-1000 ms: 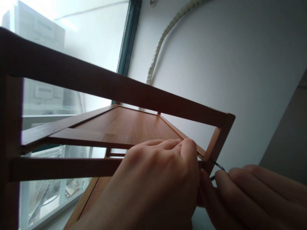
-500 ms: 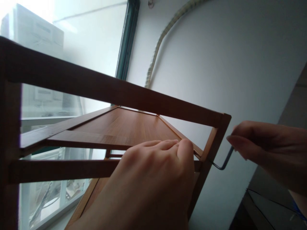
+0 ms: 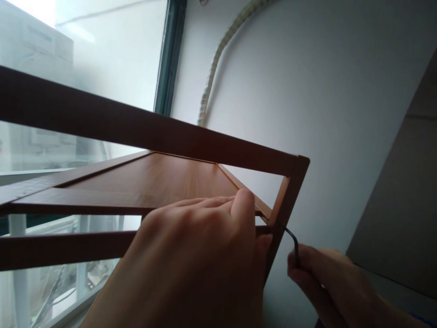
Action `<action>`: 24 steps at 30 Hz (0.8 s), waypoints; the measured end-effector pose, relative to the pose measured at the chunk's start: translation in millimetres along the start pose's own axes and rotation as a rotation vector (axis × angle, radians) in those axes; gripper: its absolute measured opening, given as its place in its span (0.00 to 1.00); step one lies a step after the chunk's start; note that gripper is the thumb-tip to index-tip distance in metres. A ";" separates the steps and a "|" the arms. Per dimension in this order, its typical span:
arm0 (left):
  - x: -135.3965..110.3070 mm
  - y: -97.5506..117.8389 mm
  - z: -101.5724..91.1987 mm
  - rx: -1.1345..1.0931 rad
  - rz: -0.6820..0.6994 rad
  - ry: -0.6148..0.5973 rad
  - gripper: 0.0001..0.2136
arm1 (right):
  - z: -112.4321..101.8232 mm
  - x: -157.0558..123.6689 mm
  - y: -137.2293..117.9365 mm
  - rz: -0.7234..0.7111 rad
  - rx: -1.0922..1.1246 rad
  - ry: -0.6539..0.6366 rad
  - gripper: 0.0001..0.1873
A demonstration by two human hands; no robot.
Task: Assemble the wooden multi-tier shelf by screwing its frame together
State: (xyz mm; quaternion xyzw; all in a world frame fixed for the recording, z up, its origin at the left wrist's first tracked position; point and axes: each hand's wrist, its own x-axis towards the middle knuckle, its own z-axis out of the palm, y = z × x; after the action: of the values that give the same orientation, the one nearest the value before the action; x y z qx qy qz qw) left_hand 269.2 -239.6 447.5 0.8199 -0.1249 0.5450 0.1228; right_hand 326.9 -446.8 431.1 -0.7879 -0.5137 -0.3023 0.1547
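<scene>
A brown wooden shelf frame (image 3: 211, 148) fills the left and middle of the view, with a flat shelf panel (image 3: 164, 177) set inside it. My left hand (image 3: 201, 246) is closed over the lower crossbar (image 3: 68, 248), close to the right upright; its fingertips are mostly hidden behind the wood. At the outer side of that upright (image 3: 290, 196), my right hand (image 3: 327, 282) pinches the arm of a dark hex key (image 3: 294, 241). The key's other end meets the upright at crossbar height, and its tip cannot be seen.
A pale wall (image 3: 290, 82) stands behind the frame, with a wrapped hose (image 3: 218, 54) running down it. To the left is a window with a dark green frame (image 3: 169, 59). A thin cable (image 3: 392, 278) runs at the lower right.
My right hand has swung downward with the hex key, whose free arm now points down instead of up. My left hand stays on the crossbar. The view has shifted slightly to the right.
</scene>
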 end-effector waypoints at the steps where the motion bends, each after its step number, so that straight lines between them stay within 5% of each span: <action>1: -0.4 2.4 0.5 0.076 0.036 0.014 0.07 | 0.8 2.7 -4.9 -0.003 0.024 0.015 0.09; 5: 2.3 11.0 0.5 0.318 0.088 0.034 0.06 | -2.2 12.4 -14.4 0.026 0.225 -0.018 0.08; 17: 4.5 24.9 6.8 0.421 -0.034 0.066 0.08 | -1.9 14.4 -13.8 0.188 0.586 -0.175 0.09; 24: 2.4 19.9 6.9 0.412 0.004 0.058 0.09 | -0.5 6.7 -17.9 0.004 0.378 0.178 0.07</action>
State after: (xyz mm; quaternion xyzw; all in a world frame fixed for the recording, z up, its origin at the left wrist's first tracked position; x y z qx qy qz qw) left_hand 269.3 -260.8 448.5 0.8113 -0.0089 0.5828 -0.0452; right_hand 312.6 -434.7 434.4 -0.7160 -0.5443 -0.2684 0.3450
